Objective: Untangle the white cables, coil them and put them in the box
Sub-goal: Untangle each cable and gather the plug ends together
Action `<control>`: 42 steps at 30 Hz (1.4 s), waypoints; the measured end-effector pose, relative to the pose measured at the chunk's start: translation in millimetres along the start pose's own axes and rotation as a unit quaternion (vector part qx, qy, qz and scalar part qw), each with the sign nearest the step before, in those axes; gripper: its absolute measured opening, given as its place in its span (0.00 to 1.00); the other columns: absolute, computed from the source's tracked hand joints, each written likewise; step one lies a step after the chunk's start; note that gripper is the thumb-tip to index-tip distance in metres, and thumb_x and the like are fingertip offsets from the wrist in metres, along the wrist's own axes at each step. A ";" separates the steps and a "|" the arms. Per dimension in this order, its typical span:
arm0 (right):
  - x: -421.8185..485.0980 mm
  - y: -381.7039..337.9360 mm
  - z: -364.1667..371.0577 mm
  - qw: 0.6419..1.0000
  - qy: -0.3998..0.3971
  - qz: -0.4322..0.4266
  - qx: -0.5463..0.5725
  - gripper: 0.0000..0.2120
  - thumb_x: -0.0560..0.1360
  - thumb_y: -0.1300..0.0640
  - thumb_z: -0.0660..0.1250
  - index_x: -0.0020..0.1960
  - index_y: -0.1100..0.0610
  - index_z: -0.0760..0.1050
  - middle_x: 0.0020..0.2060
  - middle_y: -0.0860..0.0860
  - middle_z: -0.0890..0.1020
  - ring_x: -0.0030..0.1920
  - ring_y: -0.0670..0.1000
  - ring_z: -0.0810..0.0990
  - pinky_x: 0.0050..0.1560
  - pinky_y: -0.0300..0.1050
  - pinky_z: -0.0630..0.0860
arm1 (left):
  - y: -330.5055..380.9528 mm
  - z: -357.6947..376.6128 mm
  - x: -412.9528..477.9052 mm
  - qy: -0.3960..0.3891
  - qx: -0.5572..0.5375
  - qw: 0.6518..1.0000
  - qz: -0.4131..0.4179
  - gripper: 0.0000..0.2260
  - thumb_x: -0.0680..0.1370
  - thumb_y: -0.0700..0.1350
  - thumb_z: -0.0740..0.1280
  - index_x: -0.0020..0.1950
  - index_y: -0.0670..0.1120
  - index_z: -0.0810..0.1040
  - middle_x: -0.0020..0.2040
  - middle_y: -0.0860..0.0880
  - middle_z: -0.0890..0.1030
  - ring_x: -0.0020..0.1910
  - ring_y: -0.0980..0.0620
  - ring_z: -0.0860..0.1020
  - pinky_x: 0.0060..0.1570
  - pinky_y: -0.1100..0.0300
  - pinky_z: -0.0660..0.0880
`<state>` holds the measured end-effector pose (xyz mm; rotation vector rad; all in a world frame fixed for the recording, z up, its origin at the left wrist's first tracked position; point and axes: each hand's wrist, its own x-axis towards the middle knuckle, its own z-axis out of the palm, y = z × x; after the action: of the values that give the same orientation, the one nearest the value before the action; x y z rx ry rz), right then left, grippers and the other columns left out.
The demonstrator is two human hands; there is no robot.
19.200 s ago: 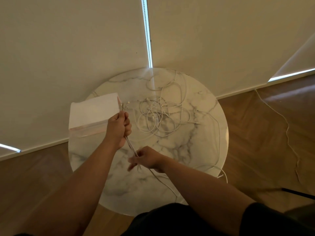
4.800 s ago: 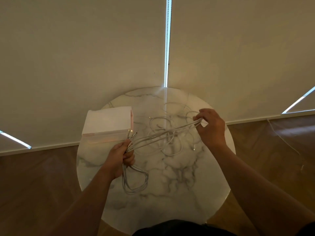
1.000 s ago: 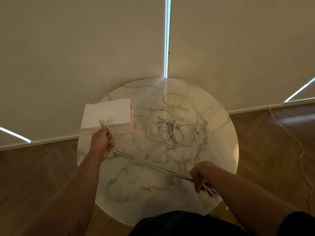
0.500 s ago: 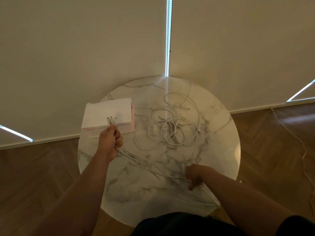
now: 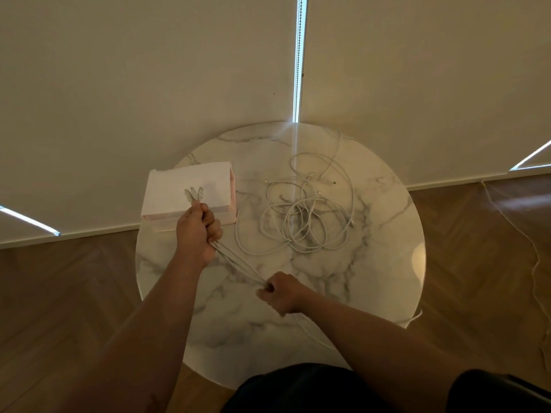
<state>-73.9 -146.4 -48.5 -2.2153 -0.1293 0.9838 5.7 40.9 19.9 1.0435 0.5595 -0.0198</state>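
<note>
A bundle of white cables runs taut between my two hands over the round marble table. My left hand grips one end, with the plugs sticking up above the fist in front of the white box. My right hand is closed around the same strands lower and nearer me; the rest of them trails off under my right forearm. A loose tangle of more white cables lies on the table to the right of the box.
The table stands against a wall of closed roller blinds. A cable tail hangs over the table's right edge. Another thin cord lies on the wooden floor at the right.
My right hand slid up along the strands from the table's front right edge toward my left hand. The left hand shifted slightly right and nearer. The stretch between the hands is shorter.
</note>
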 end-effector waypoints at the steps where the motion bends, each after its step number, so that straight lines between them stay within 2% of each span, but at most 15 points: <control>1: -1.0 5.0 -3.9 1.000 0.003 0.023 -0.007 0.19 0.79 0.45 0.62 0.36 0.57 0.73 0.33 0.56 0.79 0.29 0.54 0.79 0.33 0.44 0.77 | 2.9 -4.1 1.8 0.003 0.004 1.000 0.007 0.18 0.85 0.50 0.51 0.38 0.48 0.68 0.24 0.54 0.60 0.19 0.57 0.54 0.24 0.64 0.49; 3: -4.6 29.0 -16.3 0.995 -0.003 0.054 -0.080 0.20 0.79 0.42 0.59 0.43 0.59 0.75 0.40 0.58 0.81 0.29 0.55 0.80 0.34 0.46 0.80 | 9.1 -17.0 6.6 0.014 0.007 1.000 0.021 0.18 0.85 0.51 0.51 0.38 0.48 0.68 0.24 0.54 0.60 0.20 0.57 0.53 0.24 0.64 0.49; 5: -15.1 65.4 -32.5 0.980 -0.056 0.079 -0.172 0.21 0.79 0.42 0.58 0.53 0.60 0.75 0.53 0.61 0.81 0.44 0.58 0.83 0.47 0.48 0.80 | 14.7 -33.0 10.9 0.031 0.008 0.999 0.027 0.18 0.85 0.51 0.51 0.38 0.49 0.67 0.24 0.54 0.61 0.24 0.55 0.50 0.23 0.64 0.50; 7: -31.0 99.7 -50.3 0.956 -0.091 0.124 -0.251 0.26 0.79 0.40 0.59 0.65 0.60 0.71 0.63 0.59 0.76 0.61 0.57 0.77 0.59 0.47 0.74 | 14.8 -46.8 13.7 0.051 0.015 0.998 0.024 0.17 0.85 0.50 0.51 0.37 0.49 0.67 0.24 0.55 0.61 0.26 0.53 0.49 0.23 0.65 0.50; 8: -36.9 113.5 -56.8 0.945 -0.094 0.146 -0.277 0.28 0.78 0.39 0.60 0.68 0.59 0.68 0.65 0.58 0.75 0.64 0.57 0.75 0.61 0.47 0.72 | 11.8 -51.6 13.7 0.058 0.023 0.998 0.022 0.17 0.85 0.49 0.51 0.37 0.49 0.66 0.24 0.55 0.61 0.26 0.53 0.50 0.23 0.65 0.50; 12: -40.1 124.7 -63.3 0.936 -0.038 0.132 -0.324 0.18 0.79 0.47 0.59 0.64 0.55 0.70 0.60 0.55 0.78 0.57 0.55 0.81 0.53 0.46 0.76 | -14.1 -53.3 8.9 0.051 0.079 0.995 0.022 0.18 0.86 0.49 0.51 0.37 0.48 0.66 0.23 0.54 0.61 0.19 0.58 0.55 0.25 0.64 0.49; 14: -35.4 116.2 -60.6 0.933 0.010 0.095 -0.347 0.17 0.79 0.48 0.60 0.64 0.53 0.72 0.60 0.53 0.78 0.59 0.55 0.80 0.54 0.46 0.75 | -21.9 -52.7 7.6 0.043 0.104 0.993 0.024 0.18 0.86 0.49 0.51 0.37 0.47 0.66 0.23 0.54 0.61 0.19 0.58 0.57 0.24 0.65 0.50; 19: -18.7 113.1 -60.2 0.920 0.008 0.060 -0.387 0.23 0.76 0.38 0.62 0.64 0.50 0.72 0.60 0.52 0.78 0.60 0.55 0.78 0.56 0.49 0.73 | -27.4 -53.2 6.6 0.035 0.181 0.983 0.026 0.18 0.85 0.47 0.53 0.37 0.44 0.67 0.25 0.52 0.64 0.23 0.53 0.63 0.24 0.62 0.65; 22: -6.1 106.3 -70.2 0.932 -0.011 0.044 -0.360 0.34 0.68 0.25 0.61 0.60 0.51 0.72 0.57 0.52 0.78 0.58 0.55 0.78 0.52 0.49 0.72 | -29.3 -49.6 1.3 0.018 0.210 0.977 0.018 0.17 0.85 0.46 0.53 0.38 0.43 0.68 0.26 0.49 0.64 0.24 0.51 0.66 0.28 0.60 0.71; 24: 3.7 99.2 -79.8 0.950 0.010 0.038 -0.308 0.32 0.66 0.24 0.61 0.53 0.50 0.73 0.52 0.50 0.79 0.54 0.53 0.78 0.50 0.48 0.72 | -29.9 -46.8 -4.2 0.002 0.235 0.972 0.005 0.16 0.85 0.47 0.53 0.39 0.43 0.68 0.27 0.49 0.63 0.22 0.53 0.63 0.25 0.61 0.66; 27: 22.4 93.4 -95.0 0.978 0.104 0.047 -0.175 0.17 0.73 0.36 0.63 0.41 0.50 0.72 0.44 0.50 0.80 0.47 0.52 0.79 0.46 0.46 0.74 | -33.0 -43.5 -9.2 -0.009 0.251 0.968 -0.018 0.16 0.85 0.47 0.53 0.39 0.44 0.67 0.27 0.51 0.60 0.21 0.56 0.57 0.23 0.66 0.55; 29: 34.8 92.5 -105.2 0.973 0.182 0.062 -0.129 0.11 0.75 0.46 0.64 0.39 0.52 0.73 0.44 0.53 0.81 0.48 0.55 0.80 0.46 0.46 0.75 | -35.5 -42.6 -11.8 -0.008 0.249 0.968 -0.032 0.15 0.85 0.46 0.53 0.39 0.44 0.67 0.26 0.52 0.61 0.20 0.57 0.56 0.22 0.68 0.54; 34: 63.7 96.2 -128.3 0.939 0.325 0.085 -0.077 0.10 0.76 0.56 0.64 0.54 0.60 0.78 0.54 0.58 0.78 0.56 0.60 0.77 0.56 0.48 0.73 | -42.9 -44.2 -21.0 -0.017 0.231 0.970 -0.067 0.15 0.85 0.46 0.55 0.40 0.43 0.69 0.26 0.52 0.61 0.20 0.57 0.57 0.21 0.68 0.53; 39: 82.7 101.9 -146.7 0.941 0.290 0.148 -0.095 0.18 0.78 0.55 0.62 0.64 0.63 0.70 0.60 0.60 0.74 0.62 0.62 0.73 0.60 0.52 0.72 | -46.7 -49.2 -22.5 -0.021 0.235 0.969 -0.070 0.15 0.84 0.48 0.55 0.42 0.42 0.72 0.28 0.51 0.60 0.21 0.56 0.56 0.24 0.63 0.51; 42: 91.3 96.3 -152.0 0.946 0.283 0.145 -0.066 0.17 0.76 0.53 0.64 0.60 0.62 0.77 0.58 0.59 0.79 0.61 0.60 0.77 0.60 0.49 0.73 | -46.4 -46.7 -21.7 -0.018 0.211 0.974 -0.077 0.18 0.84 0.49 0.54 0.48 0.39 0.76 0.28 0.51 0.59 0.22 0.56 0.56 0.26 0.61 0.49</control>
<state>77.3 -271.7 -94.8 -2.5999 0.4141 0.4529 -45.8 50.1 -25.7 1.4059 0.6164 -0.3060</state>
